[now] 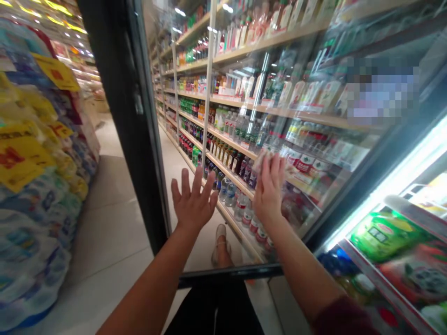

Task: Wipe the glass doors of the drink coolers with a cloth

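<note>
Cloth [259,161] was held in the right hand [269,193], fingers together, against the glass door [134,139]; the left hand [194,201] faced the door, fingers apart.

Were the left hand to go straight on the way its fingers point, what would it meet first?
Most likely the glass door, directly in front of the left hand; the two may already be touching, as depth is hard to judge here.

Wood-edged shelves [251,48] hold rows of bottles [240,126].
</note>
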Demonstrator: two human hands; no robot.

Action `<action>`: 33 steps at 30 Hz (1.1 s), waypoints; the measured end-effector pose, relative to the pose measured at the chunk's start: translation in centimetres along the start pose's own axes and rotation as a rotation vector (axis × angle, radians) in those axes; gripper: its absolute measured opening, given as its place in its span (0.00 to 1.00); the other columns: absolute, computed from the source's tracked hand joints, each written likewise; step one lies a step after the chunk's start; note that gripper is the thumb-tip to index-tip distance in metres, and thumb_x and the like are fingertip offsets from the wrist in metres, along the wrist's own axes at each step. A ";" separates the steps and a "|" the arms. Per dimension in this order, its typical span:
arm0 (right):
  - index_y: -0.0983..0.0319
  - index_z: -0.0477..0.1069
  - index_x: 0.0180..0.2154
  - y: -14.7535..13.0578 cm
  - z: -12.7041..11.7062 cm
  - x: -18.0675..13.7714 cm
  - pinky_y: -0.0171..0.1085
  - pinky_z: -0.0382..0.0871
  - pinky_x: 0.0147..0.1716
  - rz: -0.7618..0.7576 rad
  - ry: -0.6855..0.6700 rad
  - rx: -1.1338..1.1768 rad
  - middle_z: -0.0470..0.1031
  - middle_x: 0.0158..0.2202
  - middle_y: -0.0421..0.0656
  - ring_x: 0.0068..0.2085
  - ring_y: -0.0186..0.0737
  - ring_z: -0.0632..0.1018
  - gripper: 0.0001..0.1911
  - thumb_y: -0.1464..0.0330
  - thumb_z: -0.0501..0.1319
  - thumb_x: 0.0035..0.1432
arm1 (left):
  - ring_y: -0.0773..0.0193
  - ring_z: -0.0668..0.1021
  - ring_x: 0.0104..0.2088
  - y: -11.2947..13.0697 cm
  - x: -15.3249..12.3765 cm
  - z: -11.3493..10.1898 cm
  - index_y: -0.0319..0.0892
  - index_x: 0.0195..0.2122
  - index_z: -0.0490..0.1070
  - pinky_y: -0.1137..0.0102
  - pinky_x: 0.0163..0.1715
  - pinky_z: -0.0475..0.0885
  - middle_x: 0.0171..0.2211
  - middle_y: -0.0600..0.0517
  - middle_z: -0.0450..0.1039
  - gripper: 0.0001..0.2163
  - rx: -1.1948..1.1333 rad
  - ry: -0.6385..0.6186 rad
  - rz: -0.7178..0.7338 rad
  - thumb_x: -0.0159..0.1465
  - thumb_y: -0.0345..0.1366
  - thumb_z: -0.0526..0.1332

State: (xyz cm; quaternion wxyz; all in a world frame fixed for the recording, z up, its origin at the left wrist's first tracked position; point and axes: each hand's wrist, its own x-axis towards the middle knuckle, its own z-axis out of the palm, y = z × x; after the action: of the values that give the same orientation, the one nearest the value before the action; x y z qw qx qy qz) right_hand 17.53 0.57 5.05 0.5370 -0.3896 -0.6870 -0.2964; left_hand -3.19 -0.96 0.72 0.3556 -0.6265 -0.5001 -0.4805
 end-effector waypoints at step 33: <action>0.59 0.52 0.71 -1.9 1.8 -4.3 0.50 0.47 0.71 -0.114 0.063 -0.024 0.68 0.66 0.47 0.73 0.43 0.51 0.35 0.78 0.50 0.64 | 0.48 0.43 0.73 -0.4 -0.2 0.3 0.55 0.71 0.51 0.42 0.70 0.41 0.72 0.48 0.49 0.32 -0.015 0.088 0.052 0.68 0.39 0.61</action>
State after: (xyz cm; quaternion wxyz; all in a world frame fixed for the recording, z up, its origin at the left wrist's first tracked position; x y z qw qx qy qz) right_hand 15.48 0.14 0.44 0.5358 -0.3466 -0.6874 -0.3467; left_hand -3.47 -0.60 0.46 0.3851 -0.6200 -0.4640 -0.5019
